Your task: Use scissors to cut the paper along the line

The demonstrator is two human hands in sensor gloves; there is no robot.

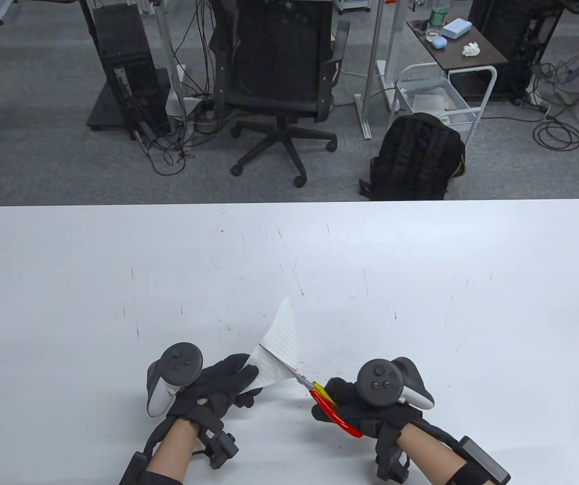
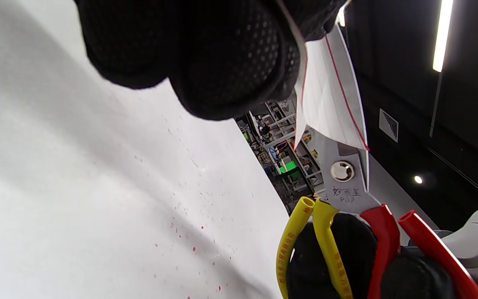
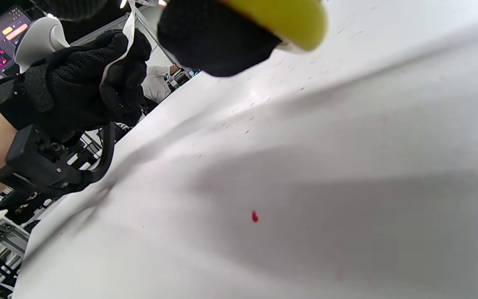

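So I've got the paper (image 1: 278, 348) lifted off the table (image 1: 420, 283) w/ my left hand (image 1: 218, 389), near the front edge, roughly between both hands. Reason for holding it in the air: the blades need room under and over the sheet, can't do that flat on the surface. It's tipped up so the red line (image 2: 345, 95) runs straight at the scissors (image 1: 319, 396), which come in from the right.

Left fingers: pressed together w/ the thumb, pinching the paper's near-left edge. Left wrist view shows the sheet coming out from between the glove fingertips (image 2: 230, 62), so the grip is tight and close to the cut, I'd guess to keep the sheet taut and stop it flopping.

Right hand (image 1: 370, 404) has its fingers thru the yellow and red handle loops. Loops sit close together and the blades look nearly closed on the paper, right at the line, pivot just behind the paper edge. Can't tell exactly how each right finger is curled tho, the tracker blocks it.

Imo mid-cut, more line left to go.
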